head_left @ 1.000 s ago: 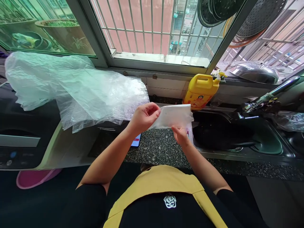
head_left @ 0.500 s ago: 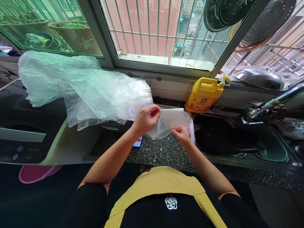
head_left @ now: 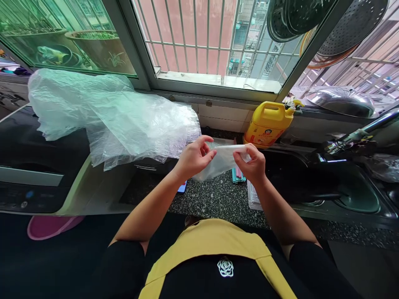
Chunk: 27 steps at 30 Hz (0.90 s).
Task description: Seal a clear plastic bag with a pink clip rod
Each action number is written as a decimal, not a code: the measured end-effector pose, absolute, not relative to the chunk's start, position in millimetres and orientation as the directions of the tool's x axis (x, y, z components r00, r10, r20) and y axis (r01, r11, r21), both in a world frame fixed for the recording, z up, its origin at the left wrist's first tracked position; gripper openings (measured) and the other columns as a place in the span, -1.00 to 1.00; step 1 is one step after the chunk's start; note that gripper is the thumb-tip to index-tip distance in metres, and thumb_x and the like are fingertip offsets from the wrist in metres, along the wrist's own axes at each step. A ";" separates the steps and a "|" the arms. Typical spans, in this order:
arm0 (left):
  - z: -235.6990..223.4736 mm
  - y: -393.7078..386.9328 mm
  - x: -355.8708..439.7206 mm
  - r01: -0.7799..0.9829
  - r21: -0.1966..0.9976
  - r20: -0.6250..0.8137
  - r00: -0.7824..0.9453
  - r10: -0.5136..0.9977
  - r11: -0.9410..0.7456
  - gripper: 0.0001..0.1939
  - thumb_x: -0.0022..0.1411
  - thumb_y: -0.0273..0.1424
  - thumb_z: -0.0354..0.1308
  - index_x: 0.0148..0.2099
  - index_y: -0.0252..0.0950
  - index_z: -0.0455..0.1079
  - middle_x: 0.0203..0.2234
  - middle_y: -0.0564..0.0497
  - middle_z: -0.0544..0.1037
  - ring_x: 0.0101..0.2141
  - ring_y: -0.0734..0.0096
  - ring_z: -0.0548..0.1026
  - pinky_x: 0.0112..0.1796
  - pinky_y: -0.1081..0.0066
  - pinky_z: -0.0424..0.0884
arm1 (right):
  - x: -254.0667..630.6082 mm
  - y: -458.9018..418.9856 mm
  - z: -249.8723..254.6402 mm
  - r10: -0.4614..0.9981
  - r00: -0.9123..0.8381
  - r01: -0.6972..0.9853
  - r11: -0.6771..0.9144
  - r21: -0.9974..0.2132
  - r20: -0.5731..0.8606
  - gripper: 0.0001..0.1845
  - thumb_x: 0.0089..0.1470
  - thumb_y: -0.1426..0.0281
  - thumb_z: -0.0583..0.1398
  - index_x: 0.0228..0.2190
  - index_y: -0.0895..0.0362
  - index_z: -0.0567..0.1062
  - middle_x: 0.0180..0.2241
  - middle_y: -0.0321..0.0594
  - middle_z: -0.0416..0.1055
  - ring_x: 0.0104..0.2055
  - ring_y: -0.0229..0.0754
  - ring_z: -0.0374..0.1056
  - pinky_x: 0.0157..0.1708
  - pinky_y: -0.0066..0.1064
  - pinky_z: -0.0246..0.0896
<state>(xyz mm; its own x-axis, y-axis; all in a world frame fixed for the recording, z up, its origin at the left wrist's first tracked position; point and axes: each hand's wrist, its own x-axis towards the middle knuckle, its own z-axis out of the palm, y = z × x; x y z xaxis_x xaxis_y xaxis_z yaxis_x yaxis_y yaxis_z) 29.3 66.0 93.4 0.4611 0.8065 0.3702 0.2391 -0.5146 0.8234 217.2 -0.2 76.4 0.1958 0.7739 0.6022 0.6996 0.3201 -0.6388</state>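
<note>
One small translucent plastic bag (head_left: 218, 165) is spread between two hands, above the speckled counter (head_left: 207, 201). The right hand (head_left: 252, 162) pinches it at the upper right corner, thumb and fingers closed on the film. The left hand (head_left: 195, 158) is at the bag's left end, a narrow gap between thumb and forefinger — I cannot tell whether its other fingers grip any film. The bag's upper edge runs almost straight between the hands, and its lower part hangs loose.

Near them I count one large crumpled plastic sheet (head_left: 137, 120), one yellow jug (head_left: 269, 124), one clear plastic box (head_left: 254, 197) and one lit screen (head_left: 182, 187), the last partly hidden by the left forearm. Teal and pink pieces (head_left: 238, 175) lie just below the right hand, too overlapped to count.

The sheet's right edge comes close to the left hand; the jug stands just beyond the right. The sink's rim (head_left: 336, 212) bounds the counter on the right, with the box beside it. Open room lies between screen and box — a bare stretch reaching the counter's front edge by the yellow apron (head_left: 215, 236).
</note>
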 end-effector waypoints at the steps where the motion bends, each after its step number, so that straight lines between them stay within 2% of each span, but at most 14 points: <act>1: 88.9 65.2 25.5 0.238 0.848 0.333 0.458 0.824 -0.474 -0.71 0.06 -0.34 0.19 -0.14 -0.29 0.34 -0.58 0.11 0.43 -0.61 0.58 0.34 -0.56 0.52 0.27 | 217.2 -0.2 74.0 0.770 0.216 0.704 0.304 -0.642 0.600 -0.81 0.04 0.34 0.14 -0.57 0.07 0.34 -0.55 -0.30 0.31 -0.43 -0.22 0.26 -0.38 -0.33 0.23; 3: 78.5 62.0 18.2 0.233 0.893 0.249 0.456 0.855 -0.384 -0.70 0.04 -0.31 0.20 -0.17 -0.30 0.34 -0.60 0.12 0.42 -0.61 0.57 0.34 -0.57 0.54 0.26 | 219.9 -1.6 68.7 0.764 0.251 0.708 0.274 -0.651 0.595 -0.84 0.03 0.35 0.15 -0.55 0.08 0.36 -0.55 -0.30 0.31 -0.44 -0.23 0.25 -0.41 -0.35 0.20; 5: 67.9 57.4 13.8 0.220 0.926 0.188 0.441 0.878 -0.308 -0.80 0.05 -0.30 0.18 -0.30 -0.31 0.36 -0.63 0.12 0.40 -0.60 0.57 0.34 -0.56 0.54 0.26 | 222.6 -4.3 64.7 0.758 0.272 0.717 0.252 -0.650 0.593 -0.86 0.04 0.36 0.14 -0.53 0.08 0.37 -0.54 -0.30 0.32 -0.46 -0.23 0.25 -0.43 -0.35 0.19; 9: 54.9 48.8 18.8 0.155 0.966 0.140 0.370 0.918 -0.209 -0.85 0.03 -0.33 0.13 -0.48 -0.31 0.32 -0.65 0.11 0.40 -0.61 0.56 0.33 -0.56 0.53 0.25 | 217.7 -13.8 59.2 0.723 0.267 0.780 0.226 -0.583 0.637 -0.83 0.06 0.36 0.12 -0.55 0.06 0.33 -0.55 -0.28 0.33 -0.47 -0.22 0.26 -0.44 -0.35 0.15; 16: 54.9 36.9 41.9 0.032 0.999 0.005 0.369 0.929 -0.018 -0.86 0.03 -0.35 0.12 -0.48 -0.30 0.28 -0.67 0.11 0.40 -0.68 0.58 0.31 -0.61 0.53 0.27 | 195.9 -29.8 38.8 0.555 0.026 0.948 0.250 -0.196 0.832 -0.92 0.02 0.48 0.16 -0.43 0.04 0.38 -0.48 -0.25 0.46 -0.43 -0.21 0.36 -0.39 -0.36 0.13; 20: 53.3 32.6 50.3 0.017 0.999 0.020 0.383 0.923 -0.029 -0.85 0.04 -0.34 0.12 -0.47 -0.31 0.28 -0.66 0.13 0.38 -0.67 0.60 0.31 -0.59 0.54 0.27 | 187.5 -29.4 26.4 0.483 -0.043 0.951 0.288 -0.112 0.875 -0.88 0.02 0.51 0.16 -0.37 0.05 0.40 -0.47 -0.30 0.47 -0.43 -0.25 0.36 -0.35 -0.38 0.08; 27: 52.3 29.6 56.0 0.022 0.989 0.130 0.380 0.916 -0.149 -0.81 0.09 -0.30 0.11 -0.46 -0.31 0.30 -0.63 0.13 0.33 -0.60 0.60 0.26 -0.55 0.56 0.20 | 181.2 -27.2 19.5 0.510 -0.067 0.952 0.289 -0.097 0.858 -0.93 0.07 0.46 0.15 -0.35 0.07 0.42 -0.49 -0.29 0.47 -0.43 -0.24 0.33 -0.31 -0.34 0.02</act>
